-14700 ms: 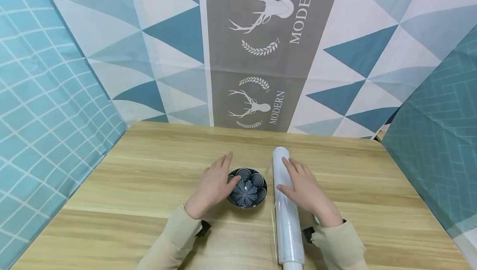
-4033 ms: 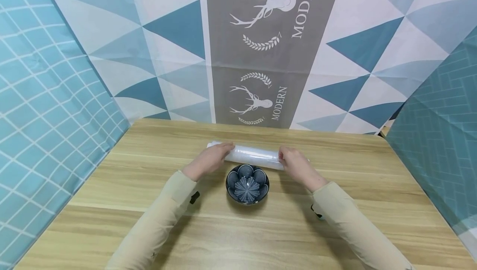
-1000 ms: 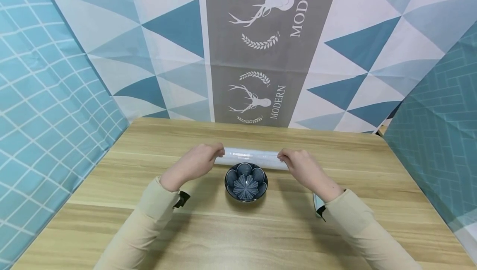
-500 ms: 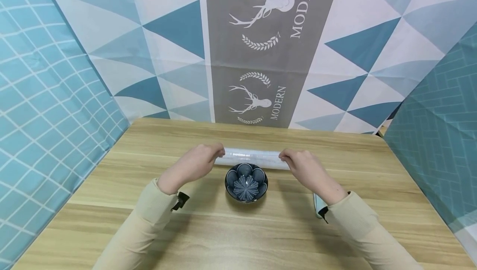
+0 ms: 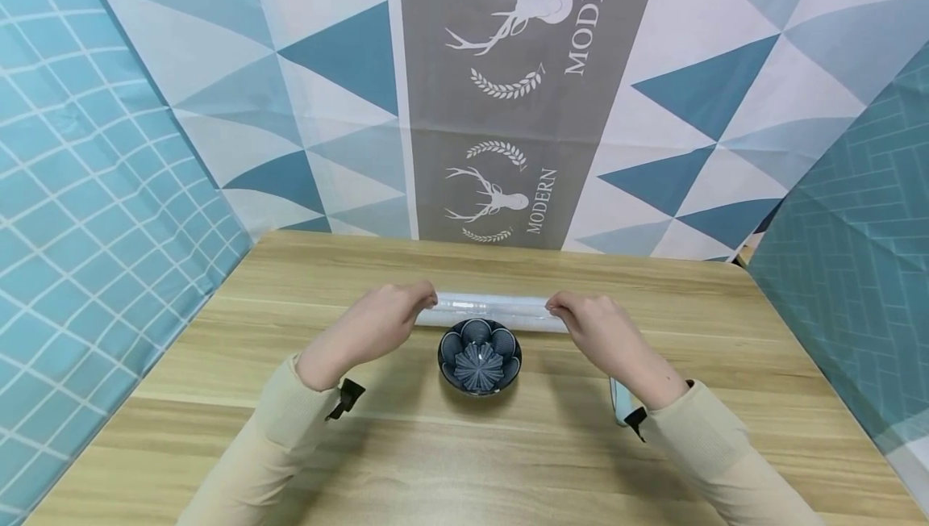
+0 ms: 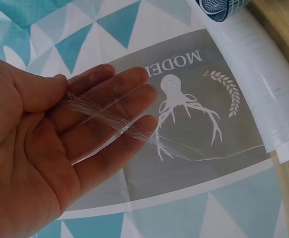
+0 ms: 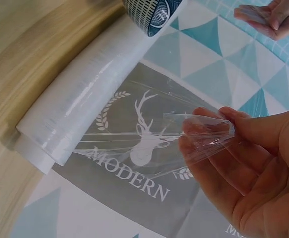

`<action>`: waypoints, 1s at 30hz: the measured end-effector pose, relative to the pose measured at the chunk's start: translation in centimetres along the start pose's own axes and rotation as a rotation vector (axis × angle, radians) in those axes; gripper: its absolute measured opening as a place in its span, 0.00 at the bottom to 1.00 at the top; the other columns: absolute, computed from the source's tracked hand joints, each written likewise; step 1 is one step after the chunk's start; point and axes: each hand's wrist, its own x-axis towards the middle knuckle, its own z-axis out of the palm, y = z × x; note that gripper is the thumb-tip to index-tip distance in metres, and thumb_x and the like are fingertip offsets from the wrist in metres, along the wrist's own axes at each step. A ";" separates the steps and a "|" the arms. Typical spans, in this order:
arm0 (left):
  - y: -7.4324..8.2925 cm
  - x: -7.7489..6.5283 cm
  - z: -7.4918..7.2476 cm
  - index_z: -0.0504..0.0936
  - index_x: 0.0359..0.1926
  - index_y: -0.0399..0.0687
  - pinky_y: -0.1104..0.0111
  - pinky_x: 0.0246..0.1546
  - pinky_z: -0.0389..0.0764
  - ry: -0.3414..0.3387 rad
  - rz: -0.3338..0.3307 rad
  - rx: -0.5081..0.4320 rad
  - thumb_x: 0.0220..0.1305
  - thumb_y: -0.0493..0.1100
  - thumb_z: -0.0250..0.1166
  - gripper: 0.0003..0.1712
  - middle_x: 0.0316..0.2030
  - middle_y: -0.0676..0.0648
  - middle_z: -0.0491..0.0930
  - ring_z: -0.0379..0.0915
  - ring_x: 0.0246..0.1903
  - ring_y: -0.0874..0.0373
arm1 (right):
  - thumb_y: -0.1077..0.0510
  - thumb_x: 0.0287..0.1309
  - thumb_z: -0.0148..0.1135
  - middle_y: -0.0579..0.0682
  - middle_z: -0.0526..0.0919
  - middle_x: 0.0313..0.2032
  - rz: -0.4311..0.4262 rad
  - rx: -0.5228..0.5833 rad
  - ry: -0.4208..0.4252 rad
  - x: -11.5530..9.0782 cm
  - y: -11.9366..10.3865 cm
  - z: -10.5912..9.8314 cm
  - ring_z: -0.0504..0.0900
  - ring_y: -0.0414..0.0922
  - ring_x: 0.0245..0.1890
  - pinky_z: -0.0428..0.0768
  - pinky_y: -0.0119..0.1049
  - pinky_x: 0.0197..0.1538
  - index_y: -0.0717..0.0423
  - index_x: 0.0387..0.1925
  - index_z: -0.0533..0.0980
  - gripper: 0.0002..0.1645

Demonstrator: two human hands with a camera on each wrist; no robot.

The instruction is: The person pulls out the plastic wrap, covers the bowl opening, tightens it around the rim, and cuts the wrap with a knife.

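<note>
A roll of cling film (image 5: 501, 310) lies crosswise on the table just behind a dark blue patterned bowl (image 5: 479, 361). My left hand (image 5: 377, 324) and right hand (image 5: 602, 332) are raised at either end of the roll. In the left wrist view, thumb and index finger pinch a gathered corner of clear film (image 6: 114, 121) that runs back to the roll. The right wrist view has the other corner of the film (image 7: 209, 131) pinched between thumb and fingers, a loose sheet stretching to the roll. The bowl's outside (image 7: 152, 15) shows beside the roll there.
The wooden table (image 5: 472, 461) ends at a patterned cloth backdrop (image 5: 493, 106). A blue checked cloth (image 5: 94, 227) hangs along the left and a teal one (image 5: 849, 268) along the right. Black straps (image 5: 347, 397) and a light blue device show at my wrists.
The roll lay lengthwise right of the bowl at first; now it lies crosswise behind it. Both hands have since taken hold of the film's edge. In the last second they have barely moved.
</note>
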 end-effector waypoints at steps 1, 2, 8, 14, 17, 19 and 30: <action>0.0 0.0 0.0 0.76 0.34 0.48 0.64 0.35 0.79 0.000 0.000 0.001 0.67 0.40 0.50 0.08 0.29 0.51 0.81 0.77 0.27 0.61 | 0.61 0.60 0.55 0.53 0.84 0.33 0.000 -0.001 0.002 0.0 0.0 0.0 0.83 0.45 0.31 0.80 0.40 0.36 0.60 0.37 0.79 0.09; 0.1 -0.1 -0.1 0.76 0.34 0.48 0.64 0.35 0.79 0.001 0.001 0.001 0.67 0.40 0.50 0.08 0.29 0.51 0.80 0.76 0.26 0.61 | 0.61 0.60 0.55 0.53 0.84 0.33 0.000 -0.002 0.004 -0.1 0.0 0.0 0.83 0.45 0.31 0.80 0.40 0.36 0.60 0.37 0.79 0.08; 0.2 -0.3 -0.3 0.76 0.34 0.47 0.66 0.31 0.76 0.002 0.005 0.001 0.68 0.43 0.49 0.10 0.24 0.53 0.77 0.68 0.21 0.65 | 0.62 0.59 0.55 0.52 0.85 0.32 -0.016 -0.007 0.028 -0.3 -0.2 -0.2 0.83 0.45 0.30 0.80 0.40 0.34 0.59 0.36 0.79 0.08; 0.4 -0.6 -0.6 0.76 0.33 0.48 0.69 0.26 0.72 0.017 0.020 -0.010 0.68 0.43 0.49 0.11 0.20 0.56 0.71 0.63 0.19 0.65 | 0.63 0.57 0.57 0.51 0.85 0.31 -0.043 -0.008 0.064 -0.5 -0.4 -0.5 0.83 0.44 0.30 0.80 0.39 0.33 0.58 0.35 0.80 0.06; 0.5 -0.8 -0.8 0.76 0.33 0.48 0.70 0.26 0.72 0.024 0.019 -0.008 0.68 0.43 0.49 0.10 0.20 0.56 0.71 0.63 0.19 0.65 | 0.64 0.56 0.57 0.51 0.85 0.32 -0.055 -0.005 0.075 -0.7 -0.5 -0.6 0.83 0.44 0.30 0.80 0.39 0.34 0.58 0.35 0.80 0.06; 0.6 -1.0 -0.8 0.76 0.34 0.49 0.70 0.26 0.71 0.022 0.016 -0.007 0.68 0.44 0.49 0.10 0.20 0.56 0.71 0.63 0.19 0.65 | 0.64 0.56 0.58 0.50 0.85 0.32 -0.061 0.001 0.081 -0.8 -0.6 -0.7 0.83 0.44 0.31 0.80 0.39 0.34 0.58 0.35 0.80 0.07; 0.8 -1.9 -0.9 0.79 0.43 0.47 0.66 0.34 0.78 0.032 0.048 0.023 0.67 0.41 0.50 0.12 0.31 0.53 0.81 0.75 0.28 0.64 | 0.64 0.54 0.60 0.45 0.82 0.21 -0.083 0.001 0.097 -1.2 -0.6 -1.0 0.63 0.30 0.13 0.67 0.26 0.19 0.55 0.36 0.81 0.08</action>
